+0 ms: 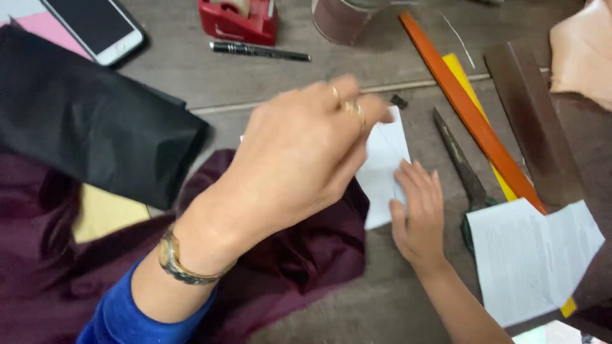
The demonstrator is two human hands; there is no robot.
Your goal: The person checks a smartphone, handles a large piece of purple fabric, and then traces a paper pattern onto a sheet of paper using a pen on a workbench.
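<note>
Pinching the white paper piece [384,167] at its top edge, left hand [299,159] lifts it while right hand [419,213] lies flat, open, on the lower edge; thin, floppy, best held by edges.

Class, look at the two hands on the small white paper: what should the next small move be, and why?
Probably press the fold flat. The left hand pinches the top edge of the white paper over the maroon cloth, while the right hand lies flat on its lower right edge. A crease line already shows on the sheet, and the paper looks steadied, so running a finger along it seems the likely step.
</note>
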